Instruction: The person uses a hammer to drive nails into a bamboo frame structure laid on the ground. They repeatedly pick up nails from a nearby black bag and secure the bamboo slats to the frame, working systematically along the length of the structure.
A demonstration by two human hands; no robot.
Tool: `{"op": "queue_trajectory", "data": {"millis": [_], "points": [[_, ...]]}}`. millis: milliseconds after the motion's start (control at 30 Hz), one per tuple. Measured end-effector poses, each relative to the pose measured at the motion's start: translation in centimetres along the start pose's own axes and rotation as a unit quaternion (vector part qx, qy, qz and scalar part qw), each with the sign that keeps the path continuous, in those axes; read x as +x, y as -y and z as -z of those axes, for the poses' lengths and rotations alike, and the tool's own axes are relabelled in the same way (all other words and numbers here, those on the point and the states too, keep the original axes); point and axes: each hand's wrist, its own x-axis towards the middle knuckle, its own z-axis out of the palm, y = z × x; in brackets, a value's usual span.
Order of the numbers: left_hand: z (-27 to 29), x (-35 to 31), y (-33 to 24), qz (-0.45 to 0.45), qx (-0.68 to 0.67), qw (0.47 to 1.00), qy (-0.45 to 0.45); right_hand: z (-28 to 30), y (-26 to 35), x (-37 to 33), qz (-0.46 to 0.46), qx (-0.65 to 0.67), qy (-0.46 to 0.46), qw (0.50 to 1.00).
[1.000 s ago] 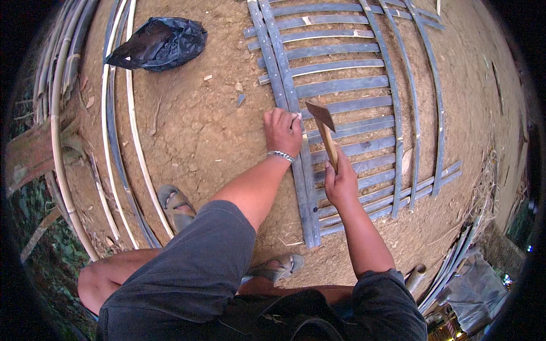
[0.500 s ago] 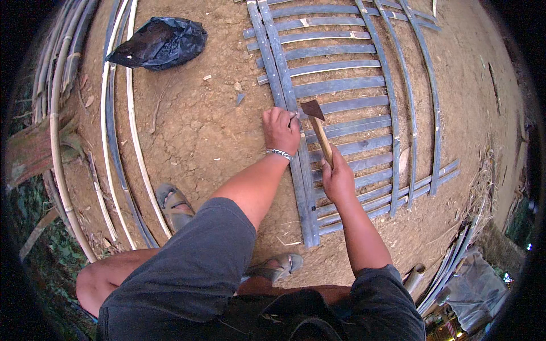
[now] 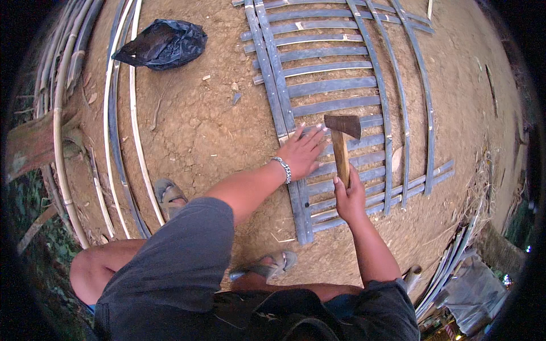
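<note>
A lattice of dark bamboo slats [image 3: 333, 86] lies on the ground before me, with two long strips side by side along its left edge. My left hand [image 3: 305, 151] rests over those paired strips, fingers spread and palm down, holding nothing. A chain bracelet [image 3: 282, 169] circles that wrist. My right hand [image 3: 350, 198] is closed round the wooden handle of a hatchet [image 3: 340, 152]. Its dark, wide head is raised above the cross slats, just right of my left fingertips. Whether my left palm presses on the strips cannot be told.
A black plastic bag [image 3: 164, 44] sits on the bare soil at the far left. Long bamboo strips [image 3: 136, 102] and poles [image 3: 58, 119] run along the left side. More strips [image 3: 449, 267] and a grey sheet [image 3: 472, 290] lie at the lower right. My sandalled foot [image 3: 273, 264] is near the lattice's close end.
My left hand has opened from its closed grip on the strips and slid right and nearer. The hatchet has moved right and slightly nearer, its head turned more sideways.
</note>
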Motion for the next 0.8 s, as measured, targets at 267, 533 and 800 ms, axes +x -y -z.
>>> {"op": "queue_trajectory", "data": {"millis": [267, 533, 800], "points": [[1.8, 1.0, -0.4, 0.007, -0.011, 0.991, 0.132, -0.5, -0.8, 3.7, 0.072, -0.109, 0.064, 0.989], [1.3, 1.3, -0.1, 0.007, -0.023, 0.993, 0.115, -1.8, -0.5, 7.8, 0.076, -0.199, 0.113, 0.971], [1.3, 1.7, 0.0, 0.006, -0.047, 0.987, 0.155, -2.1, -2.7, 7.5, 0.22, -0.099, 0.042, 0.97]]}}
